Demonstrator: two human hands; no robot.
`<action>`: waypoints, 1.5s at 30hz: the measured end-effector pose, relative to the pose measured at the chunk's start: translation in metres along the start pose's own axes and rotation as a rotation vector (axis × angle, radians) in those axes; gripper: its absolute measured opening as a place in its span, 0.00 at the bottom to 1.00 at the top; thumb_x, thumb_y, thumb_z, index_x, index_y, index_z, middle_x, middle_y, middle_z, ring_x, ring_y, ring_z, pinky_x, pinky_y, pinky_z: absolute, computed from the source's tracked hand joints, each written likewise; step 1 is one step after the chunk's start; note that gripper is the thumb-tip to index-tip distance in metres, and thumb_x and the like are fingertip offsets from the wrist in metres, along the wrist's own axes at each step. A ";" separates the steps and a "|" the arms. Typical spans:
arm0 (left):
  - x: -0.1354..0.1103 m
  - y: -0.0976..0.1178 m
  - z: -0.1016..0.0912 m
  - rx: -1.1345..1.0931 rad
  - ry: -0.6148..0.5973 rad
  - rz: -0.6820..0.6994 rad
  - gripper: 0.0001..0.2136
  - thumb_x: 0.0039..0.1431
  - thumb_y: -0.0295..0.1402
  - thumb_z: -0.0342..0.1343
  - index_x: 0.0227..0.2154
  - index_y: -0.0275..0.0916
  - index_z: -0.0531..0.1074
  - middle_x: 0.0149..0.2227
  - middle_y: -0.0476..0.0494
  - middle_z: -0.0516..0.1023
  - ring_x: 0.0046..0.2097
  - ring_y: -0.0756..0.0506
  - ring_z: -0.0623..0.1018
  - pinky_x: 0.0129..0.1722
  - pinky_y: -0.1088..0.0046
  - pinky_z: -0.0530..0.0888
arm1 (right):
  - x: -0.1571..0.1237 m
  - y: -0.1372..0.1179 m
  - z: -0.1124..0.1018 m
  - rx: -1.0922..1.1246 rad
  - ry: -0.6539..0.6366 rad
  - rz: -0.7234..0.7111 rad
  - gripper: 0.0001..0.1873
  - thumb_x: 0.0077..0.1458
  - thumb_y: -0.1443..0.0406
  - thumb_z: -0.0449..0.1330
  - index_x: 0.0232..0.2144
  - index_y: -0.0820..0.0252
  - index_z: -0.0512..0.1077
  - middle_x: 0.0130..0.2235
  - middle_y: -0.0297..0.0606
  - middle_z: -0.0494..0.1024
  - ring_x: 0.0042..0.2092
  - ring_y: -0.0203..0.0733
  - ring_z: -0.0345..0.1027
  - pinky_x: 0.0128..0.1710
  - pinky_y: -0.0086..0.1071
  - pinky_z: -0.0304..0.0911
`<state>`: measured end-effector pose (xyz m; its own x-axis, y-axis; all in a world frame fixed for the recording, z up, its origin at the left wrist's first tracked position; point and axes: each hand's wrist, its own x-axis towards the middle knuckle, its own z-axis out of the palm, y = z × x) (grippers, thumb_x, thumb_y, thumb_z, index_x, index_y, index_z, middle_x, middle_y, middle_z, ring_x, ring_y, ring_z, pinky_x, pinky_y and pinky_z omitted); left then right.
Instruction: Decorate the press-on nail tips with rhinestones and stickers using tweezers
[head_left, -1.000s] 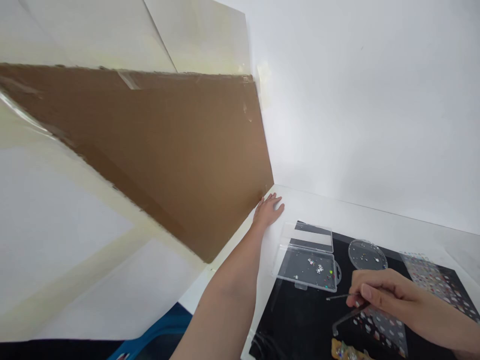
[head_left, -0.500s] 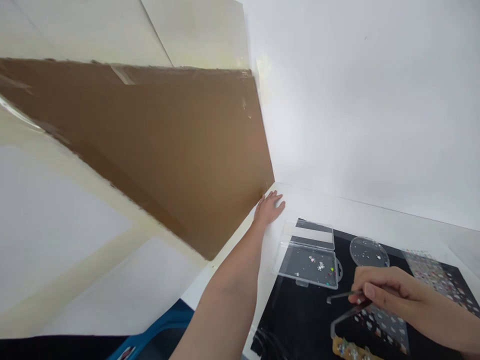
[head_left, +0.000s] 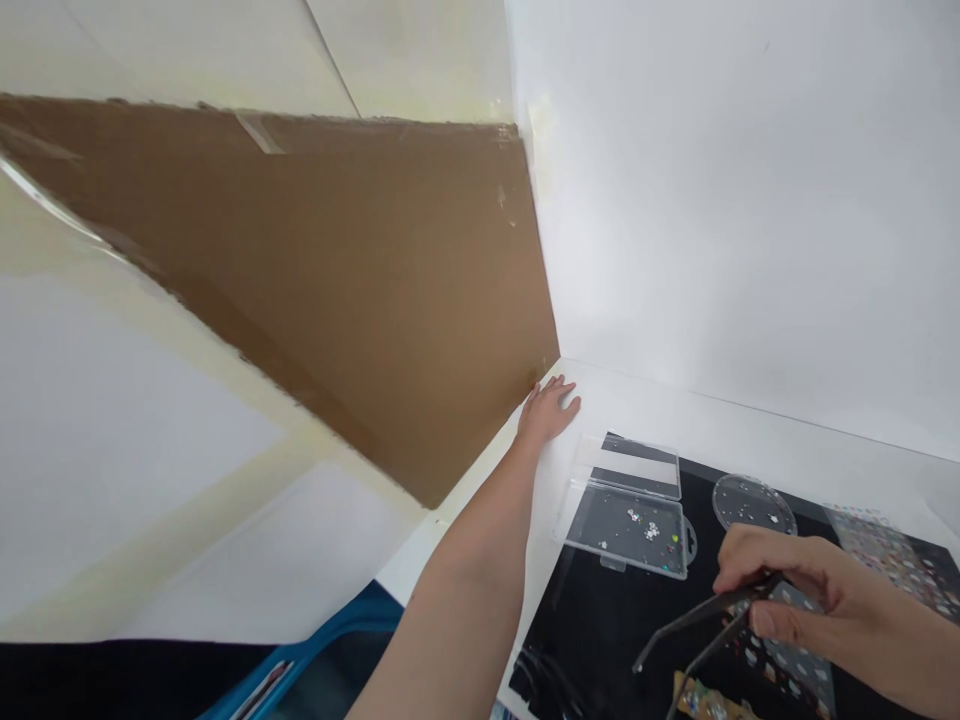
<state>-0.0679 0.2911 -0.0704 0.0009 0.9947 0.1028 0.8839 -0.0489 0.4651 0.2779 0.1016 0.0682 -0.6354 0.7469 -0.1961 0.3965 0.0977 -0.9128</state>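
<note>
My left hand (head_left: 550, 408) lies on the white tabletop with its fingers spread, close to the lower edge of a brown cardboard panel (head_left: 375, 280). Nothing is in it. In my right hand (head_left: 787, 580) is a pair of dark bent-tip tweezers (head_left: 697, 615), held between thumb and fingers. Their two arms stand apart and the tips point down and left. Below the tips, a yellowish piece (head_left: 697, 700) set with shiny gems is cut off by the bottom edge. A clear hinged case (head_left: 622, 560) lies open, with small sparkling pieces inside.
A round clear dish (head_left: 754, 505) with small bits stands beyond my right hand. Sheets of gem stickers (head_left: 889, 555) lie on the black mat (head_left: 585, 610). Dark cables (head_left: 544, 680) bunch at the mat's near corner, and a blue bin (head_left: 300, 655) is below the table. White walls rise behind.
My right hand has turned the tweezers, so their tips point lower and nearer to me. The view has shifted slightly; my left hand stays in place on the table.
</note>
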 end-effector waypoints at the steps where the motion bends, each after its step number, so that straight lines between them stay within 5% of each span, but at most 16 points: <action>1: 0.001 -0.001 0.000 -0.001 -0.003 0.001 0.24 0.75 0.48 0.53 0.67 0.42 0.71 0.76 0.37 0.62 0.77 0.39 0.61 0.78 0.48 0.50 | 0.000 0.000 0.000 -0.001 0.000 0.001 0.17 0.61 0.44 0.66 0.39 0.45 0.82 0.40 0.35 0.82 0.43 0.45 0.77 0.46 0.35 0.73; 16: 0.001 -0.002 0.003 -0.025 0.005 -0.002 0.24 0.75 0.49 0.53 0.67 0.43 0.71 0.76 0.38 0.62 0.77 0.39 0.60 0.79 0.48 0.49 | -0.007 0.001 0.007 -0.032 -0.014 0.049 0.19 0.64 0.42 0.62 0.42 0.44 0.81 0.41 0.36 0.81 0.44 0.45 0.76 0.45 0.35 0.73; 29: 0.000 0.000 0.001 -0.034 0.016 0.007 0.24 0.75 0.48 0.54 0.66 0.42 0.72 0.75 0.37 0.63 0.77 0.38 0.61 0.78 0.46 0.51 | -0.010 -0.012 0.022 0.094 -0.093 0.106 0.32 0.66 0.36 0.55 0.32 0.55 0.77 0.31 0.33 0.71 0.29 0.32 0.56 0.31 0.28 0.60; 37: 0.000 0.000 0.001 -0.028 0.014 0.005 0.24 0.75 0.48 0.54 0.66 0.43 0.72 0.75 0.37 0.63 0.77 0.38 0.62 0.78 0.47 0.51 | -0.011 -0.002 0.024 0.142 -0.165 0.138 0.35 0.67 0.35 0.53 0.34 0.57 0.80 0.33 0.37 0.75 0.31 0.33 0.60 0.32 0.27 0.59; 45: 0.001 -0.003 0.003 0.006 0.018 0.014 0.25 0.76 0.49 0.53 0.67 0.42 0.71 0.75 0.37 0.63 0.76 0.38 0.62 0.78 0.46 0.52 | -0.016 -0.013 0.027 -0.075 0.039 0.076 0.36 0.66 0.33 0.51 0.32 0.53 0.81 0.32 0.37 0.80 0.33 0.37 0.72 0.34 0.26 0.71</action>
<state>-0.0689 0.2928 -0.0738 0.0048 0.9921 0.1250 0.8865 -0.0621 0.4585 0.2656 0.0706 0.0733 -0.5760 0.7788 -0.2484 0.4923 0.0879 -0.8660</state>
